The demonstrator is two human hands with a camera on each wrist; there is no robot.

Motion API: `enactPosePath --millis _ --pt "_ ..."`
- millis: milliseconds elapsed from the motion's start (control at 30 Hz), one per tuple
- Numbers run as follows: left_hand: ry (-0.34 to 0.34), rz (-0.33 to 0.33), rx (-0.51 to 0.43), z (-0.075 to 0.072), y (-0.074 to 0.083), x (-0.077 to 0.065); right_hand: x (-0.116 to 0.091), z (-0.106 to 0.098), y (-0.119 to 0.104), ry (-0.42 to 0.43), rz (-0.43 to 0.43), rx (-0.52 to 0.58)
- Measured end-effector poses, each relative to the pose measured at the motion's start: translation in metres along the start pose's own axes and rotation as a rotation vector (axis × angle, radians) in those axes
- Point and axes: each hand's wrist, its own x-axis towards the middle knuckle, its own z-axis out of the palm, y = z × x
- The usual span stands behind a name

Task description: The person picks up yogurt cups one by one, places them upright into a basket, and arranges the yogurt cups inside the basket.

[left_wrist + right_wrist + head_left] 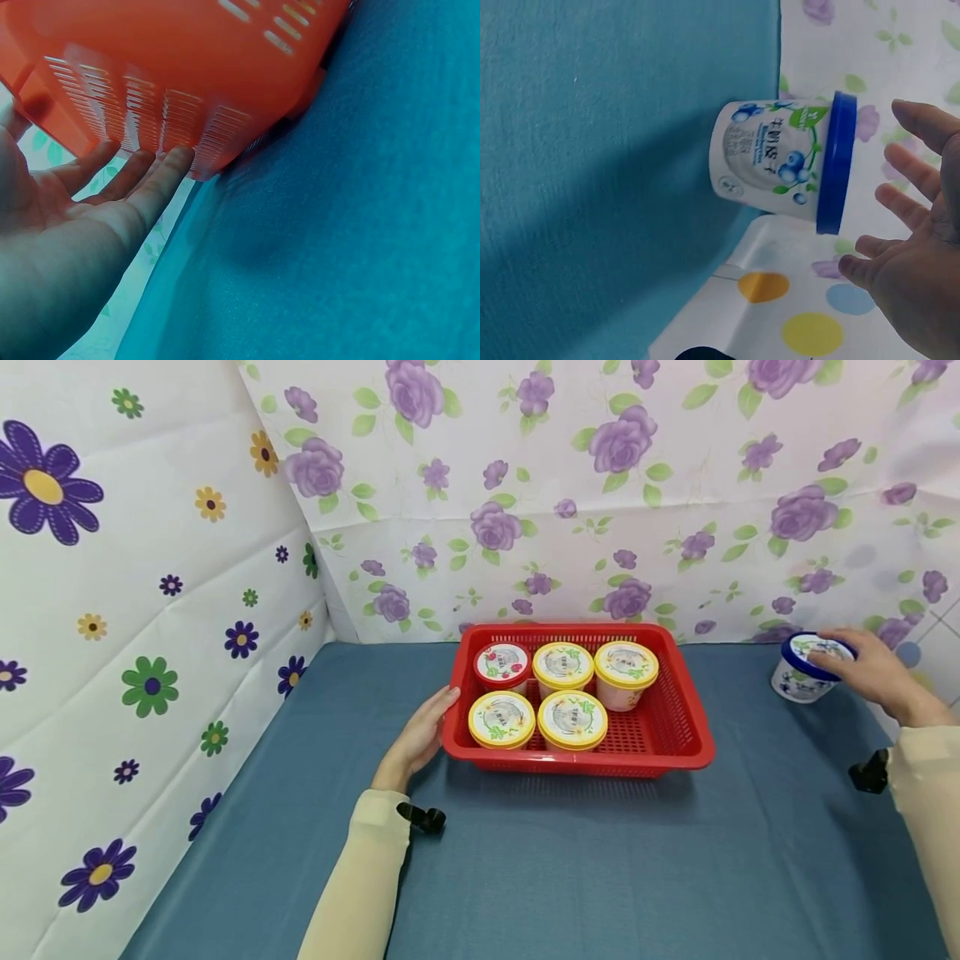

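Hovering just above the blue-lidded cup (807, 670), which stands upright on the worktop (570, 860), the right hand (873, 672) spreads its fingers (919, 124) apart; left hand (420, 735) lies flat against the red basket (675, 735)

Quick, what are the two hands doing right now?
Left hand: open, straight fingers against the red basket.
Right hand: open above the blue-lidded cup, holding nothing.

Head view looks forward and down over whole table (570, 868). Left wrist view close, shares red basket (678, 727) side wall. Right wrist view close, shares blue-lidded cup (806, 672) at right.
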Motion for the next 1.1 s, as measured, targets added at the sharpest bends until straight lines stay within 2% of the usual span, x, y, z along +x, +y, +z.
enactPosePath --millis 433,833,1100 --pt "-0.001 -0.011 -0.003 -0.001 0.0 -0.005 0.001 0.01 0.016 -0.012 0.004 -0.002" --pt "0.004 -0.027 0.007 0.0 -0.001 -0.003 0.002 0.014 0.027 -0.018 0.017 0.071" --pt "0.013 -0.029 0.014 0.001 0.002 -0.002 0.006 0.015 0.032 0.014 0.025 0.101"
